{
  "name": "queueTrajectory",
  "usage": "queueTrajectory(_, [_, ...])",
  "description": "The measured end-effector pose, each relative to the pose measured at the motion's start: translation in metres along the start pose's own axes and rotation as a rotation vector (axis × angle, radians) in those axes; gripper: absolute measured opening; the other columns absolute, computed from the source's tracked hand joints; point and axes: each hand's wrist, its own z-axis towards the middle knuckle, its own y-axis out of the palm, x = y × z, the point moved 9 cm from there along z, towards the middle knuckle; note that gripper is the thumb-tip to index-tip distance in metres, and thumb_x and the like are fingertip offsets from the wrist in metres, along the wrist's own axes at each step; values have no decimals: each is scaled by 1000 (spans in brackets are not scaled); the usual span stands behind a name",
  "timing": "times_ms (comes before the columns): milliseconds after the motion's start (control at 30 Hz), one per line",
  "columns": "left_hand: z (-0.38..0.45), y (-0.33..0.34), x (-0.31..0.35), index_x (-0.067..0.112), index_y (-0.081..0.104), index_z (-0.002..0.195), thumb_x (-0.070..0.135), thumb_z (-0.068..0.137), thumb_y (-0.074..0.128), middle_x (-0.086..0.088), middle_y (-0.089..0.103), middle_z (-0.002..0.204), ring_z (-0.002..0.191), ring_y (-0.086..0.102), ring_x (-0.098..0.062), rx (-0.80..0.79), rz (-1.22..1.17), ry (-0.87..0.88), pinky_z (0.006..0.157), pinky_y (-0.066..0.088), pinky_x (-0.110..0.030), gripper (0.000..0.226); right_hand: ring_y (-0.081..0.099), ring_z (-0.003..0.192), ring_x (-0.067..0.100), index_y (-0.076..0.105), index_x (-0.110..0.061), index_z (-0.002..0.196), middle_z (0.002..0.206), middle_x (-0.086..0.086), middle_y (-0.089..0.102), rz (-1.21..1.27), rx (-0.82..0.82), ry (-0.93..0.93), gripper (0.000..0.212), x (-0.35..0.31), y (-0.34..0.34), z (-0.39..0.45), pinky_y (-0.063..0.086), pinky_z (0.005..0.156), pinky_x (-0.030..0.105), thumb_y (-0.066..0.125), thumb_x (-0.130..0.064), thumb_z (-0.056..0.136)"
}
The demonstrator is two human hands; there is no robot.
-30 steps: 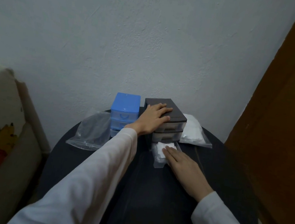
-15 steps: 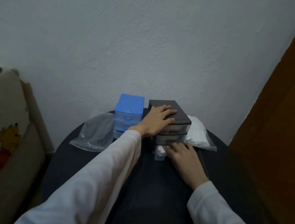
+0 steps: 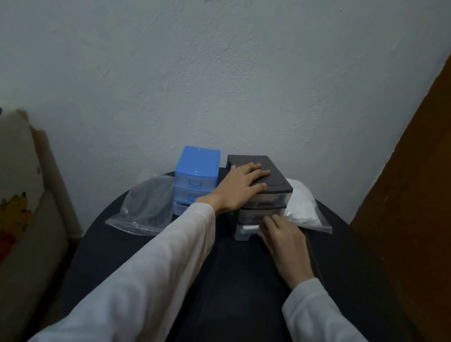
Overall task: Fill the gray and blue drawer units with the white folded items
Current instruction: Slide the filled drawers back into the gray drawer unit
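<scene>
Gray drawer unit is steadied by the flat, spread left hand while the right hand, fingers extended, pushes its white-filled bottom drawer nearly closed; bagged white folded items remain beside it, blue drawer unit contents unclear.

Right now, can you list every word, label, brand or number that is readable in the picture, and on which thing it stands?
None: no readable text shows anywhere.
Blue drawer unit: no label, only a moulded handle curve.
Gray drawer unit: no print visible.
Plastic bags: no print visible.
Cushion at the left: a cartoon bear picture, no words.
</scene>
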Motion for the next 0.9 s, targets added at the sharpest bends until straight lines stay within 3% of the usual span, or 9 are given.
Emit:
queueTrajectory(367, [-4, -1, 1, 22, 35, 143, 30, 99, 39, -4, 24, 154, 143, 15, -18, -2, -23, -4, 117, 8, -46, 44, 59, 58, 21, 55, -11, 67, 68, 6, 59, 69, -43, 134, 31, 12, 8, 7, 44, 47, 27, 85, -17, 62])
queueTrajectory(500, [-4, 0, 1, 22, 34, 143, 31, 99, 38, -4, 23, 155, 143, 13, -18, -2, -29, -4, 117, 5, -47, 45, 57, 63, 22, 53, -11, 71, 73, 6, 57, 152, -59, 204, 24, 16, 10, 0, 44, 52, 30, 77, -15, 72])
queueTrajectory(667, [-7, 0, 0, 22, 24, 147, 34, 98, 40, -5, 16, 157, 146, -1, -17, 16, -70, 15, 118, -4, -45, 52, 53, 72, 9, 57, -13, 83, 84, -4, 54, 336, -15, 382, 8, 33, -3, -9, 41, 62, 18, 65, -12, 83])
queueTrajectory(767, [-17, -8, 6, 21, 20, 148, 33, 96, 47, -2, 13, 157, 145, -1, -14, 160, -203, 2, 119, -2, -41, 60, 54, 78, 8, 57, -13, 86, 87, -5, 54, 478, 62, 522, 10, 54, -20, -6, 47, 69, 19, 64, -7, 83])
queueTrajectory(833, [-35, -15, 9, 20, 26, 146, 26, 94, 52, -1, 18, 156, 145, 6, -12, 348, -404, -53, 118, 2, -33, 59, 56, 84, 11, 58, -13, 90, 91, -5, 54, 572, 95, 590, 12, 64, -28, -3, 46, 69, 15, 62, -4, 83])
queueTrajectory(900, [-59, -13, 8, 21, 32, 143, 18, 93, 54, -1, 26, 153, 142, 18, -13, 534, -575, -134, 118, 14, -34, 55, 55, 94, 11, 58, -14, 103, 103, -5, 54, 682, 95, 644, 20, 69, -30, 1, 43, 69, 10, 61, -6, 85])
